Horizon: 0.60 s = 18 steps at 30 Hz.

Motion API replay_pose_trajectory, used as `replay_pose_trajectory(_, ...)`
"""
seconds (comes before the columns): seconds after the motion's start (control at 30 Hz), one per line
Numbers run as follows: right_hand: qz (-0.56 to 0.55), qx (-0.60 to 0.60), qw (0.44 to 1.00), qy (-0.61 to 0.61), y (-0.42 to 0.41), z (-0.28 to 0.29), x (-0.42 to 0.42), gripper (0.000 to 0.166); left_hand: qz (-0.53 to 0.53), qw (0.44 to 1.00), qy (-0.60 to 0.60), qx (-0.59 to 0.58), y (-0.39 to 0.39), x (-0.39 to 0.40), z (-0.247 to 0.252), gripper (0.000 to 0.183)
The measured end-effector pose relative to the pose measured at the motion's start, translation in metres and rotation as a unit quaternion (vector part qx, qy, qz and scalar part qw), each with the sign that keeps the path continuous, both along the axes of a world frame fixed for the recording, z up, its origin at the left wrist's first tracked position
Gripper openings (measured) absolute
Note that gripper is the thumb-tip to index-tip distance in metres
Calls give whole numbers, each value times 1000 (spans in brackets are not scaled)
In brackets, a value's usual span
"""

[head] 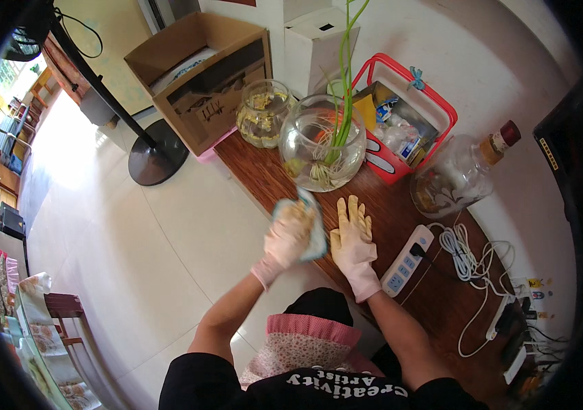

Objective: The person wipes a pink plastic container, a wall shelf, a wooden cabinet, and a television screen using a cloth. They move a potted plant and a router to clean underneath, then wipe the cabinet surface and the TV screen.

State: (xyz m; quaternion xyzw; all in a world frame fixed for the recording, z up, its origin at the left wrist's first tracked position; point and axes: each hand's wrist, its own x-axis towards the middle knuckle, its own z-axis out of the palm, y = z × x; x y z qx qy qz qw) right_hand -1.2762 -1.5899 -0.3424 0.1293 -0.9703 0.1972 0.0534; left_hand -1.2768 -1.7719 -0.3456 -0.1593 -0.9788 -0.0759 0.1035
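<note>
My left hand point(288, 234), in a pale rubber glove, grips a light cloth point(317, 241) with a blue-green edge. The cloth lies at the front edge of the brown wooden table point(265, 165), and both hand and cloth are blurred. My right hand point(355, 240), gloved the same way, rests on the tabletop with its fingers stretched forward and holds nothing. Just beyond the hands stands a round glass bowl point(296, 138) of water with a green-stemmed plant point(343, 123) and its pale roots. A white power strip point(407, 260) lies to the right of my right hand.
A smaller glass bowl point(253, 125) and a cardboard box point(207, 110) stand at the far left. Behind are a red-handled basket point(388, 166) and a corked glass bottle point(450, 177). Cables point(458, 251) trail along the right. A fan's round base point(155, 161) stands on the floor.
</note>
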Motion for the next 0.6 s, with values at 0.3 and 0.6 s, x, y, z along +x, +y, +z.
replay_pose_trajectory(0.3, -42, -357, 933, 23, 27, 63, 13, 61, -33, 919, -116, 375, 70, -16, 8, 49)
replay_pose_trajectory(0.6, -54, 88, 994, 31, -18, 1, -24, 68, 28, 884, 38, 465, 5, -35, -8, 29)
